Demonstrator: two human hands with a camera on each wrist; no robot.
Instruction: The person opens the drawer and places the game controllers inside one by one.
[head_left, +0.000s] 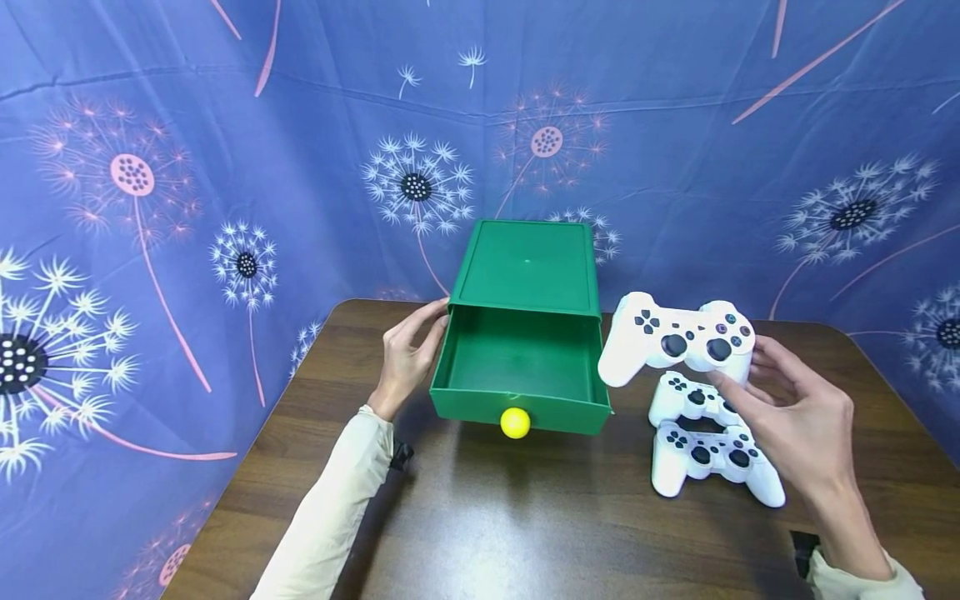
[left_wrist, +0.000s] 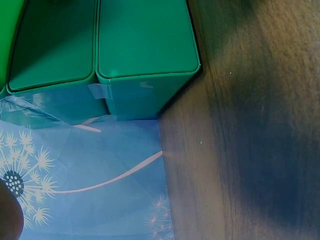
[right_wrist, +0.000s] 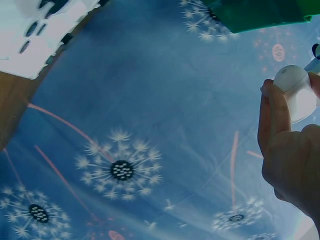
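Observation:
A white game controller (head_left: 686, 321) is held up by my right hand (head_left: 806, 417), its right handle pinched between thumb and fingers. In the right wrist view the controller's rounded handle (right_wrist: 292, 80) shows between the fingertips of the right hand (right_wrist: 287, 135). Left of it stands a green drawer box (head_left: 525, 267). Its drawer (head_left: 480, 406) is pulled out, the inside bare, with a round yellow knob (head_left: 515, 422) at the front. My left hand (head_left: 408, 354) touches the box's left side with extended fingers. Mostly the box's green panels (left_wrist: 147, 40) fill the left wrist view's top.
Two more white controllers lie beneath the raised one: a rear controller (head_left: 678, 400) partly hidden, and a front controller (head_left: 716, 454). All stand on a brown wooden table (head_left: 525, 533). A blue dandelion-print cloth (head_left: 315, 150) hangs behind the table and along its left.

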